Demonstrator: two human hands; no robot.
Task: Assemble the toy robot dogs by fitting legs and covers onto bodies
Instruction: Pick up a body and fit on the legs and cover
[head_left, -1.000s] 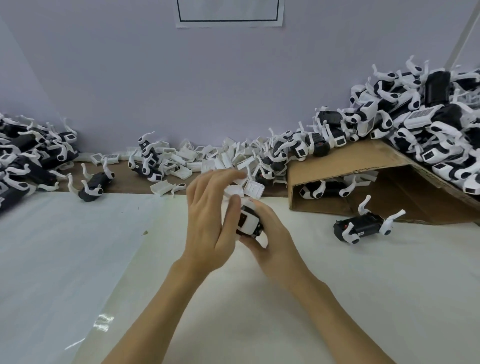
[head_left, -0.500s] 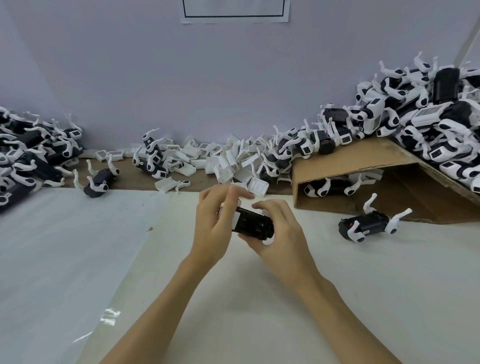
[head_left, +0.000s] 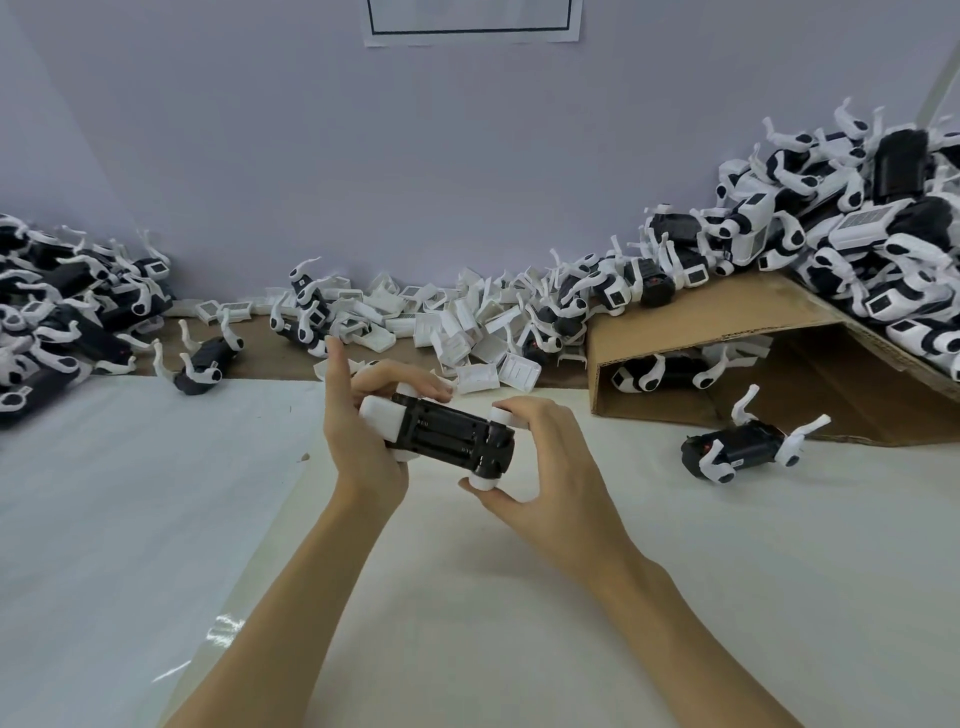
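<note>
Cardboard box (head_left: 727, 322) shelters two toy dogs (head_left: 670, 371); both hands, left (head_left: 363, 441) and right (head_left: 550, 462), grip a black body (head_left: 452, 434).

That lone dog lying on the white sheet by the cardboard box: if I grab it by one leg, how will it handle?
The lone dog probably lifts easily: it looks like small hollow plastic. Its thin white legs stick up and may flex or pop off, so gripping the black body seems safer. Pushed, it would likely slide or snag, not roll.

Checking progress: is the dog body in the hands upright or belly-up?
Belly-up: the toy dog body shows its black ribbed underside to the camera, held between left hand and right hand.
</note>
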